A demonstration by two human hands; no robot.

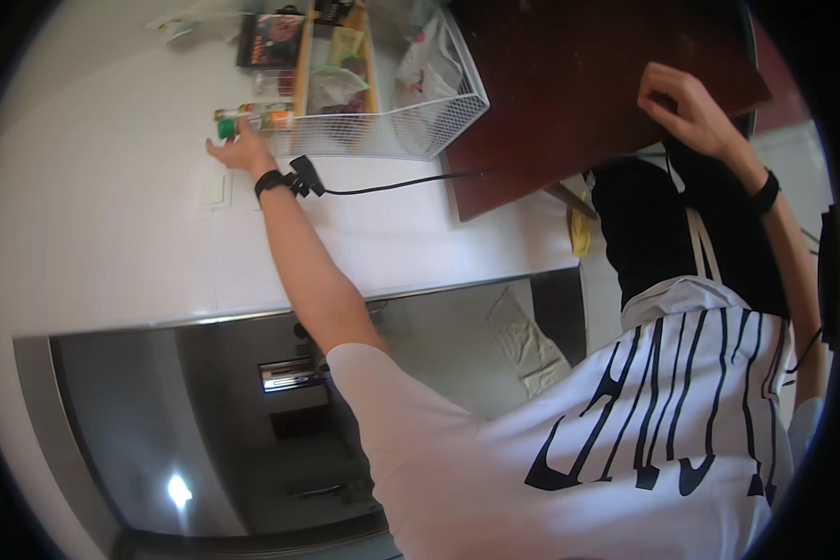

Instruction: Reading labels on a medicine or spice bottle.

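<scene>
At the upper left, my left hand (pixel 243 150) reaches to a small bottle with a green cap (pixel 226 128). Its thumb and a finger are spread about the bottle; whether they grip it cannot be told. Other small bottles (pixel 280 119), one with an orange part, lie beside it at the end of a white wire mesh basket (pixel 392 133). Over the dark red tabletop (pixel 553 91), my right hand (pixel 693 105) hangs with loosely curled fingers and nothing visible in it. Both wrists wear black bands; a black device (pixel 306 175) with a cable sits at the left one.
Plastic bags (pixel 430 66) and packets fill the basket, which has a yellow divider (pixel 304 56). A dark printed box (pixel 274 40) stands beyond. On the white wall is a switch plate (pixel 216 190). Below opens a doorway (pixel 210 322) to a dim room. Something yellow (pixel 579 227) hangs by the table.
</scene>
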